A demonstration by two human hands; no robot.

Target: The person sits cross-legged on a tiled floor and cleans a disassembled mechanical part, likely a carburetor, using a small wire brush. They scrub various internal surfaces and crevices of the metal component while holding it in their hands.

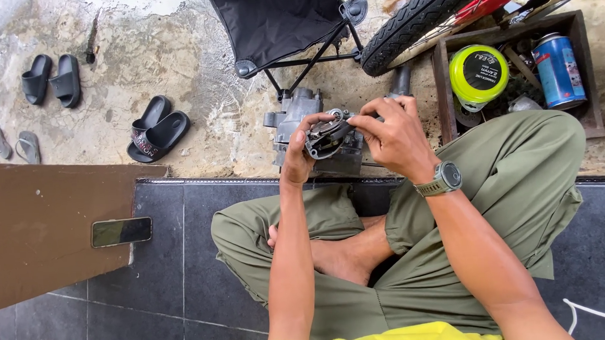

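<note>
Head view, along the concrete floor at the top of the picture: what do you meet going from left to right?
Black slides → black sandals → folding chair → grey engine part with left hand and right hand → tyre → wooden crate.

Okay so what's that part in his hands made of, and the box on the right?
The small part, held by the left hand and right hand, looks like bare grey metal, dull with shiny edges, probably cast. The box looks like dark, worn wood: thick plank walls with matte, scuffed rims.
</note>
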